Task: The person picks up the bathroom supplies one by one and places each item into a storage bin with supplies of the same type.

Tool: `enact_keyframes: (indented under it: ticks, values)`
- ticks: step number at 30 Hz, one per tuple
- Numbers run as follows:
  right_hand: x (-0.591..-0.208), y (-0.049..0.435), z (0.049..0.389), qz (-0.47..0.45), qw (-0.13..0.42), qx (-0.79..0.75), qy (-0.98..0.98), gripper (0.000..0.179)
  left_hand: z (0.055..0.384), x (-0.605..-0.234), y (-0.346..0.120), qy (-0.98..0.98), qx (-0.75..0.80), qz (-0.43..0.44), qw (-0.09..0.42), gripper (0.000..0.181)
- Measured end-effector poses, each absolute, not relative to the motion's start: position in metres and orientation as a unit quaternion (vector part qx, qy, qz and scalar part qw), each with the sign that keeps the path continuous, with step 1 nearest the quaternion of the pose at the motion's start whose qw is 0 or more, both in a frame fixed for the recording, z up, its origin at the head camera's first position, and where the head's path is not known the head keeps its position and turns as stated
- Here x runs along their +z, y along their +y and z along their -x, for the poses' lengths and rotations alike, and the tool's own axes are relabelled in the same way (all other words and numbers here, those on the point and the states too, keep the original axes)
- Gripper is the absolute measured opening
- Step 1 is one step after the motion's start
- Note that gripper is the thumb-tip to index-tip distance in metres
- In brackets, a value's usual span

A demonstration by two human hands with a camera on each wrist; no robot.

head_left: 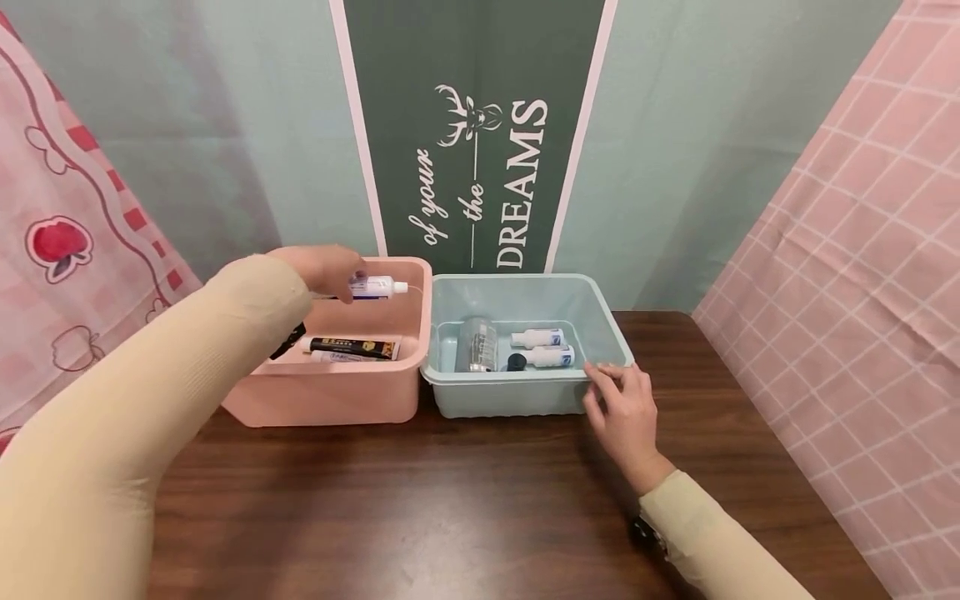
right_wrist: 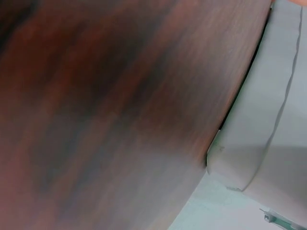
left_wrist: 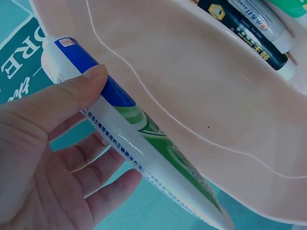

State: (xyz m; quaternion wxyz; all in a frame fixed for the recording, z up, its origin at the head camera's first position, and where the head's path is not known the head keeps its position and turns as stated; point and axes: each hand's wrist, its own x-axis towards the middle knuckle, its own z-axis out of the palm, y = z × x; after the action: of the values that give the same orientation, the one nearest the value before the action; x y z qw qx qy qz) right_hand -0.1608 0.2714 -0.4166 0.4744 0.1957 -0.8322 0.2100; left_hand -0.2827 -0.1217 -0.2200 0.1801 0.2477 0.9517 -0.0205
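My left hand point(head_left: 326, 268) pinches a toothpaste tube point(left_wrist: 144, 129) between thumb and fingers, over the pink bin point(head_left: 330, 400). White, blue and green show on the tube in the left wrist view; its white cap end points right in the head view. Lower in that bin lie a black-and-yellow tube point(head_left: 356, 347) and a whitish tube point(head_left: 341, 357). My right hand point(head_left: 626, 412) rests at the front right corner of the light blue bin point(head_left: 510, 398), fingertips on the rim. Inside are a clear container point(head_left: 482, 343) and two white bottles point(head_left: 538, 337), with a black cap point(head_left: 516, 362) beside one.
Both bins stand side by side on a dark wooden table point(head_left: 420, 508). Behind them hangs a green curtain point(head_left: 675, 150) with printed lettering. Pink cloths close off the left and the right point(head_left: 847, 292). A green item point(left_wrist: 292, 7) shows at the pink bin's edge.
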Motion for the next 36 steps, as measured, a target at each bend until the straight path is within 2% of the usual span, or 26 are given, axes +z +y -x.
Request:
enact_keyframes:
  ticks: [25,36]
  values:
    - [-0.416,0.271,0.162,-0.191,0.477,0.207,-0.832,0.029,0.294,-0.225,-0.124,0.959,-0.024,-0.219,0.18,0.039]
    - [-0.417,0.271,0.162,-0.191,0.48,0.205,-0.832,0.029,0.294,-0.23,-0.122,0.957,-0.013,-0.213,0.197,0.039]
